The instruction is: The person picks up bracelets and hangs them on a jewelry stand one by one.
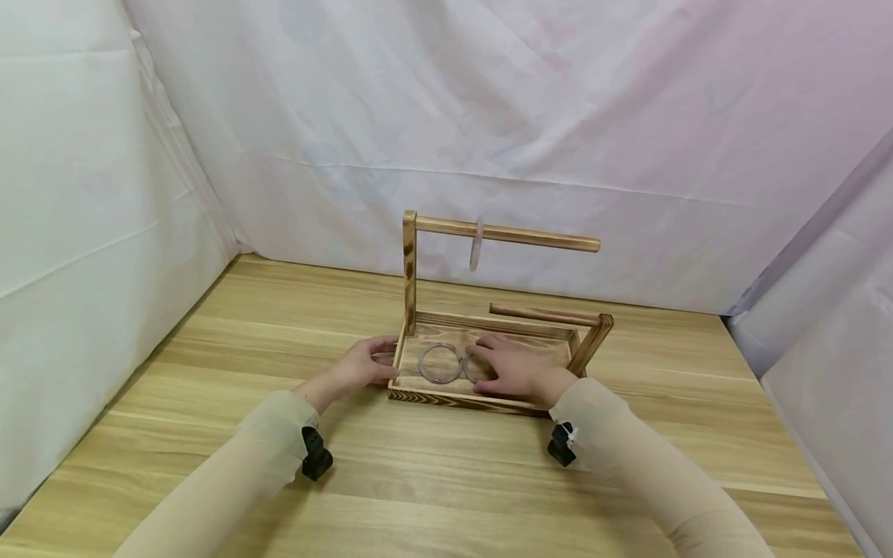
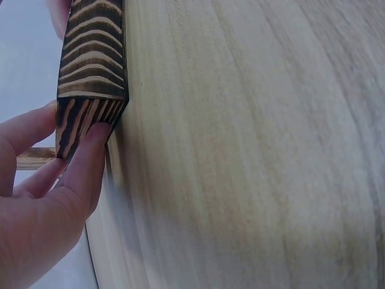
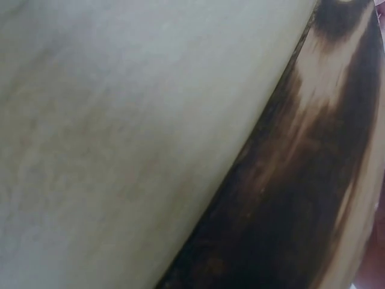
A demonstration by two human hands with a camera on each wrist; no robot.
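A wooden jewelry rack has a shallow tray [image 1: 446,397] as its base, with bars on posts at both ends. One pale translucent bangle [image 1: 477,244] hangs on the upper bar [image 1: 537,236]. Another bangle [image 1: 440,363] lies flat in the tray, left of my right hand [image 1: 512,367]. That hand reaches over the near wall and holds a further bangle [image 1: 467,370] between fingers and thumb, hiding its right part. My left hand [image 1: 359,364] touches the outside of the tray's left end; in the left wrist view its thumb [image 2: 90,141] presses the striped end wall.
The lower bar [image 1: 544,314] juts leftward from a slanted right post [image 1: 591,345], just beyond my right hand. The rack stands on a wood-grain table [image 1: 432,480]. Pale cloth [image 1: 558,116] hangs behind and at both sides.
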